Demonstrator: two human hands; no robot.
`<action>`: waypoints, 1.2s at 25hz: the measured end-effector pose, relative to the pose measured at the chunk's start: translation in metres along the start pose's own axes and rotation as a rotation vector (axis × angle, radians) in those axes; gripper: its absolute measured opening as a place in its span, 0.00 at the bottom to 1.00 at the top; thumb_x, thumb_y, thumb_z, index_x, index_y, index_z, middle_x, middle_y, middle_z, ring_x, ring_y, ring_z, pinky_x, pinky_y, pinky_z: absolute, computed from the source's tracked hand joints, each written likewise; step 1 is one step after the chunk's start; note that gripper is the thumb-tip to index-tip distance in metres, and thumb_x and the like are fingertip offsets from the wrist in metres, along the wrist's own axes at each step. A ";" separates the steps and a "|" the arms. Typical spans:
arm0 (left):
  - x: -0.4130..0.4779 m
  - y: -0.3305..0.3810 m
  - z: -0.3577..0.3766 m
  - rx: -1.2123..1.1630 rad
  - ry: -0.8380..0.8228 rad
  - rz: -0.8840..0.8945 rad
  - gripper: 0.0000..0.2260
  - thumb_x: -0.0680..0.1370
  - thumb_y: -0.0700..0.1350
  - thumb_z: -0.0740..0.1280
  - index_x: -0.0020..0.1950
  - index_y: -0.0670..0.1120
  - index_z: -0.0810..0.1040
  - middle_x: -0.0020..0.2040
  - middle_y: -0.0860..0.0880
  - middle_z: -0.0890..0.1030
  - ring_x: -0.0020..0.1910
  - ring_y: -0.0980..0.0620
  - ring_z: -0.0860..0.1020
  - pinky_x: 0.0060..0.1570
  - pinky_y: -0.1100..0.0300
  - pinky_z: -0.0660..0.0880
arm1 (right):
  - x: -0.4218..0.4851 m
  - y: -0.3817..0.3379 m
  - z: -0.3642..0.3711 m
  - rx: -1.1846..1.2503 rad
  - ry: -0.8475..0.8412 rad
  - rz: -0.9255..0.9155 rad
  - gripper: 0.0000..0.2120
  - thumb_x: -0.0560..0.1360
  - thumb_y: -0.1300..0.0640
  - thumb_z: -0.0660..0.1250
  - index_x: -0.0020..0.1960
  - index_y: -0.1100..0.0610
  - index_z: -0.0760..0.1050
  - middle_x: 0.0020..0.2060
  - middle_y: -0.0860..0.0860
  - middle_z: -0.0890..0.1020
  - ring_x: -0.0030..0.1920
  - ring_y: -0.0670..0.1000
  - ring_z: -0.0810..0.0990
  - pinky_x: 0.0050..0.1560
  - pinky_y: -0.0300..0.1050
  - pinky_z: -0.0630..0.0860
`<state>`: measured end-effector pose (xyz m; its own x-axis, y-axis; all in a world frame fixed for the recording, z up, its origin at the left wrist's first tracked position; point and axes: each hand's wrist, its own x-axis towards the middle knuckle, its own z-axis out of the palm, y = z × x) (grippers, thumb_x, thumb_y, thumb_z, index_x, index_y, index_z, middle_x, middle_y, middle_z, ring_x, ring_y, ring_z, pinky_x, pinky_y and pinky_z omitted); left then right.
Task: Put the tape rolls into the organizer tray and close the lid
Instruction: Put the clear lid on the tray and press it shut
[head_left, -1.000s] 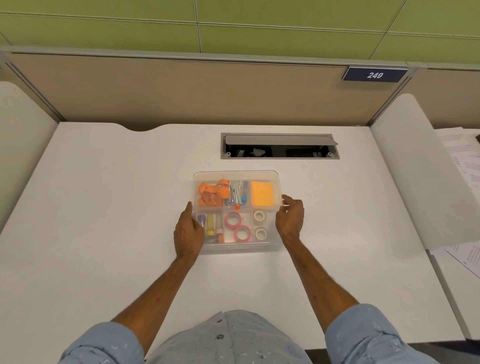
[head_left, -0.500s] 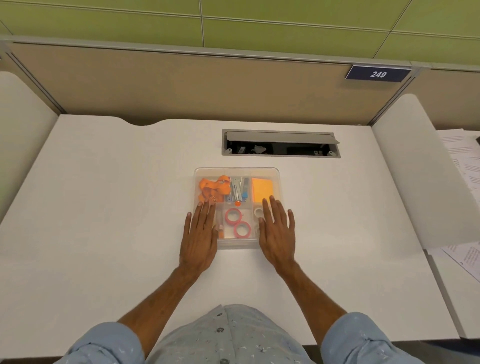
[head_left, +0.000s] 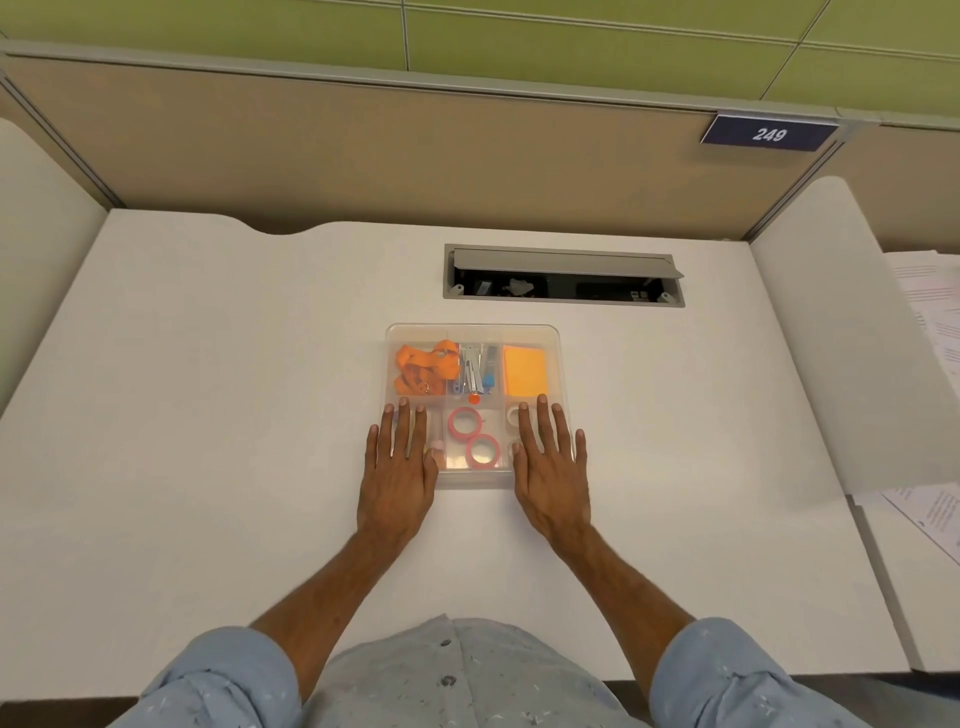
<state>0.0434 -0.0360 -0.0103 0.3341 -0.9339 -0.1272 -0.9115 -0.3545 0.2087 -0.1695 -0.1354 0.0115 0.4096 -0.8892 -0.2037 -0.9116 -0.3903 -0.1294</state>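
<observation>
I see both hands, left hand (head_left: 397, 480) and right hand (head_left: 551, 475), fingers spread flat on the organizer tray's (head_left: 472, 332) closed lid (head_left: 524, 338), pink tape rolls (head_left: 474, 437) between them, tray squarish.

Both arms are reaching forward; left hand (head_left: 397, 475) and right hand (head_left: 551, 470) are lying flat, palms down, fingers extended.

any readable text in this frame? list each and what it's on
"249": white digits on the dark blue plate on the partition's top edge.
Printed sheets at the right edge: lines of text, too small to read.
Organizer tray contents: no legible labels.
</observation>
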 end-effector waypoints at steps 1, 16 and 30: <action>0.000 0.001 -0.001 0.018 -0.006 -0.001 0.28 0.89 0.53 0.48 0.87 0.43 0.47 0.88 0.40 0.48 0.88 0.39 0.48 0.86 0.39 0.54 | 0.001 0.000 -0.002 -0.006 -0.013 -0.004 0.30 0.89 0.43 0.45 0.88 0.47 0.40 0.87 0.49 0.39 0.88 0.53 0.40 0.88 0.62 0.48; -0.002 0.008 -0.018 -0.098 -0.094 -0.006 0.46 0.81 0.72 0.56 0.87 0.49 0.38 0.88 0.45 0.37 0.87 0.42 0.37 0.86 0.38 0.44 | -0.003 0.004 -0.027 -0.010 -0.216 -0.116 0.46 0.83 0.28 0.53 0.87 0.50 0.35 0.86 0.54 0.33 0.87 0.59 0.34 0.87 0.67 0.48; 0.047 0.012 -0.044 -0.175 0.052 0.017 0.35 0.84 0.64 0.48 0.87 0.49 0.50 0.89 0.47 0.50 0.88 0.47 0.47 0.87 0.40 0.46 | 0.034 -0.017 -0.039 0.159 -0.015 -0.039 0.33 0.88 0.38 0.49 0.88 0.47 0.44 0.88 0.47 0.45 0.89 0.49 0.43 0.87 0.66 0.41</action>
<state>0.0587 -0.0859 0.0285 0.3352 -0.9393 -0.0729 -0.8629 -0.3372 0.3764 -0.1411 -0.1687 0.0448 0.4463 -0.8699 -0.2101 -0.8784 -0.3809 -0.2888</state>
